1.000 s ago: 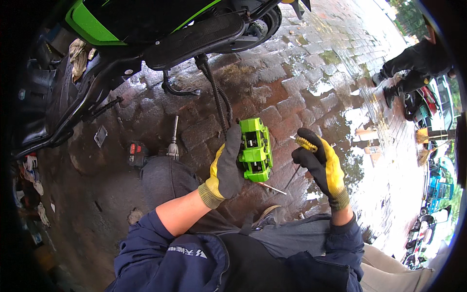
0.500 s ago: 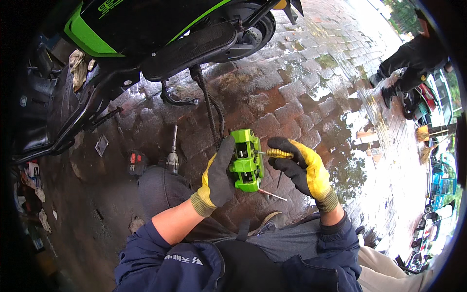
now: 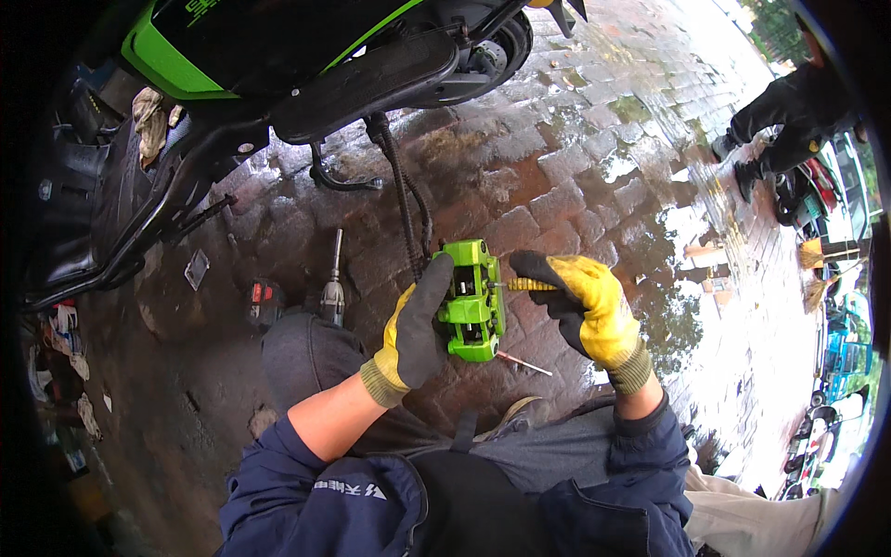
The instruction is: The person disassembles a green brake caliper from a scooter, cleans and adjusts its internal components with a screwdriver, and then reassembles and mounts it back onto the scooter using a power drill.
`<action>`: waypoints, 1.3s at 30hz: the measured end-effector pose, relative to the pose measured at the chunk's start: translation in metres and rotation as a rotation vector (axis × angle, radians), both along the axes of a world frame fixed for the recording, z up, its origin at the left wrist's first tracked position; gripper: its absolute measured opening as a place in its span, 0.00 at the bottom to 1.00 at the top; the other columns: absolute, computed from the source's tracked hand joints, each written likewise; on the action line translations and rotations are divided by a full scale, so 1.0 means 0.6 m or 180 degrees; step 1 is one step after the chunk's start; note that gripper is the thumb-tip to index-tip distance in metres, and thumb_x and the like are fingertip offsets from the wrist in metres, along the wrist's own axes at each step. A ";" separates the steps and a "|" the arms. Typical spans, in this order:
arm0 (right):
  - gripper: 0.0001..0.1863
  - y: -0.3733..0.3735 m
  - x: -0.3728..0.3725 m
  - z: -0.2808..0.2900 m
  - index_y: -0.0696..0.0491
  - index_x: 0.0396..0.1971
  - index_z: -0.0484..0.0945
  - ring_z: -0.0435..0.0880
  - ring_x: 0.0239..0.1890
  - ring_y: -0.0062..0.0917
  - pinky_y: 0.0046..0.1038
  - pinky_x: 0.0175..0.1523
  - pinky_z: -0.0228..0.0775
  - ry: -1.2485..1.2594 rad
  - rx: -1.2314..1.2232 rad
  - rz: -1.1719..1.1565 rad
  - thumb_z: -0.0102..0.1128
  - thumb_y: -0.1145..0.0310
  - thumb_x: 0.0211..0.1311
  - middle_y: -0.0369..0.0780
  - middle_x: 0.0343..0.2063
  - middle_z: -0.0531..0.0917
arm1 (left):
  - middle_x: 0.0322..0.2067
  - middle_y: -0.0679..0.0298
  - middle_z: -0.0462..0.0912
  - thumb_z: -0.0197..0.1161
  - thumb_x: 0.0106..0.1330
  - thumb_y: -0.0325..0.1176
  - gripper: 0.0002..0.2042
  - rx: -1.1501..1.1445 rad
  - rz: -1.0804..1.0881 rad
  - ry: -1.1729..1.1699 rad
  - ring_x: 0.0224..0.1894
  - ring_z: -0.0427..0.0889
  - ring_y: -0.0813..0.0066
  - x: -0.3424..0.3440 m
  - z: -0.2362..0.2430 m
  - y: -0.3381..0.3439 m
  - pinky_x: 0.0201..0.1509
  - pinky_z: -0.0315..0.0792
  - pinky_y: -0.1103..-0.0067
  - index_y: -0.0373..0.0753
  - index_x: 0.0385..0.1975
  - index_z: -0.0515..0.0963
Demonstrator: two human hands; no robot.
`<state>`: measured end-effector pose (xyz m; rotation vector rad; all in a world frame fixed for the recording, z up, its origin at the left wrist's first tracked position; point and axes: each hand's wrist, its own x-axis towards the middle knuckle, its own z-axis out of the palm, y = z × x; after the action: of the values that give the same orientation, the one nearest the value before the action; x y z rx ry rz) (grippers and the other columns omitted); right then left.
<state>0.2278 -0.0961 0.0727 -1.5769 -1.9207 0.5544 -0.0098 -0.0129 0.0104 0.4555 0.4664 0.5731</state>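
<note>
My left hand (image 3: 415, 330), in a yellow and black work glove, grips a bright green brake caliper (image 3: 473, 306) by its left side, with the thumb along the edge. My right hand (image 3: 594, 311), gloved alike, is closed on a small tool with a ridged yellow handle (image 3: 529, 285). The tool's thin metal shaft points left and meets the caliper's right side; its very tip is too small to make out. From the caliper's lower right end a slim pale rod (image 3: 527, 363) slants out. Both hands are above my lap.
A black and green scooter (image 3: 362, 88) stands ahead and left, dark ribbed hoses (image 3: 402, 186) hanging from it behind the caliper. A power driver (image 3: 333, 292) with a long bit and a red-black battery (image 3: 266, 303) lie by my knee. Another person's legs (image 3: 784, 130) are far right. The brick paving is wet.
My right fingers have shifted around the yellow handle and the hand has turned slightly. A thin dark bar that hung below those fingers no longer shows. The caliper has barely moved.
</note>
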 end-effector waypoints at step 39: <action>0.28 0.025 -0.012 -0.047 0.57 0.68 0.76 0.88 0.33 0.19 0.23 0.35 0.79 0.2220 -0.1383 -0.0951 0.60 0.54 0.78 0.39 0.35 0.91 | 0.44 0.59 0.86 0.55 0.81 0.52 0.24 0.0274 0.0109 0.0690 0.41 0.88 0.65 0.033 -0.048 0.004 0.48 0.84 0.69 0.36 0.60 0.78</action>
<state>0.2207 -0.0810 0.0445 -1.5883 -1.0674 1.2509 0.0100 -0.0107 -0.0182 0.5962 0.6592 0.5809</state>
